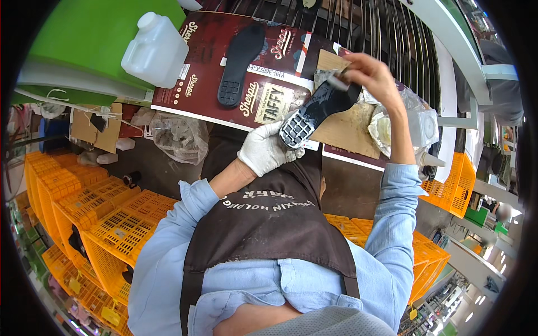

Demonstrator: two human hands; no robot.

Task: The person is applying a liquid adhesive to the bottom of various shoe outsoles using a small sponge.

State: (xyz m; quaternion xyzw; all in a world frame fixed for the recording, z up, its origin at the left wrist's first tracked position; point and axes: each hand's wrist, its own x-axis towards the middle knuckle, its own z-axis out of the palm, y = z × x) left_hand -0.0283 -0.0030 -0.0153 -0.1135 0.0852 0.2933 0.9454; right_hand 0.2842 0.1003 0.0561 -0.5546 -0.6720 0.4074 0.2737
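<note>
My left hand (262, 150), in a white glove, grips a black shoe sole (317, 111) by its heel end. The sole is tilted, its gridded heel toward me, with white wet-looking smears over the grid and along its middle. In my bare right hand (371, 78) is a small brush (338, 83), its pale bristles at the far end of the sole. Some of that end is hidden by the brush and fingers. Another black sole (240, 64) lies flat, left of the held one, on a dark red printed board (204, 95).
A white plastic jug (157, 53) stands at the left beside a green surface (84, 45). Brown cardboard (350, 131) lies under the held sole. A plastic-wrapped container (423, 126) sits at the right. Dark rollers (386, 33) run behind. Orange crates (120, 224) stand around me.
</note>
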